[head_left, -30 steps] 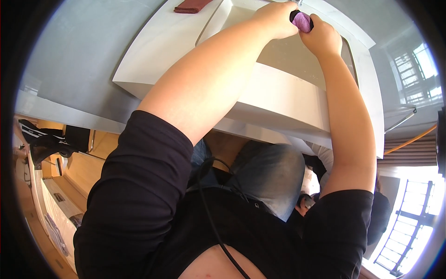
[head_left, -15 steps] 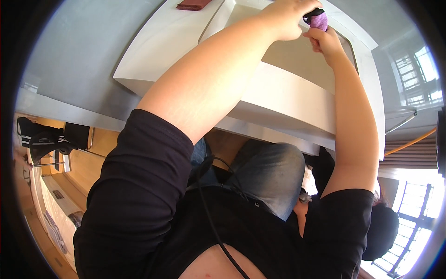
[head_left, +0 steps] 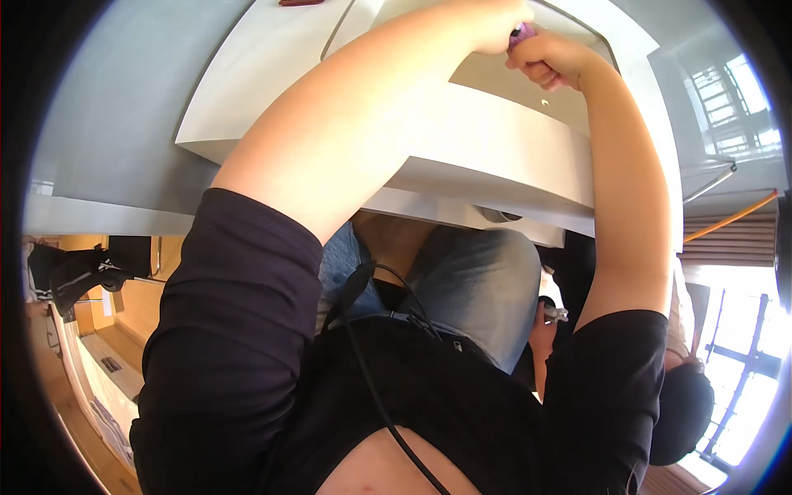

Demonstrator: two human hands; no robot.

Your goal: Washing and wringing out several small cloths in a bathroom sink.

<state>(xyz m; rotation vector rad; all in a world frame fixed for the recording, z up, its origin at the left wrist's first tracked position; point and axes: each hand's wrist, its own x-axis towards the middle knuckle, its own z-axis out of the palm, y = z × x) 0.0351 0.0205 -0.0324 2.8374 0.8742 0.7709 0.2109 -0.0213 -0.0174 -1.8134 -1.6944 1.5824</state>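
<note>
A small purple thing with a dark part (head_left: pixel 520 35) sits between my two hands at the top of the view; its kind is hard to make out. My left hand (head_left: pixel 500 26) is closed on one end of it, its fingers partly hidden. My right hand (head_left: pixel 548 59) grips the other end, with its fingers curled into the palm. Both hands are above the sunken, beige-grey inside of a white basin-like unit (head_left: pixel 503 120). A tiny pale bit (head_left: pixel 545 102) lies in the recess below my right hand.
A dark red folded item (head_left: pixel 300 2) lies on the white surface at the upper left. Below, my knees (head_left: pixel 474 289) are under the unit's front edge. A black cable (head_left: pixel 367 371) runs down my front. Another person (head_left: pixel 681 404) is close on the right.
Both hands have moved left and slightly nearer with the purple thing. More of it is now covered by the fingers. The pale bit in the recess now shows.
</note>
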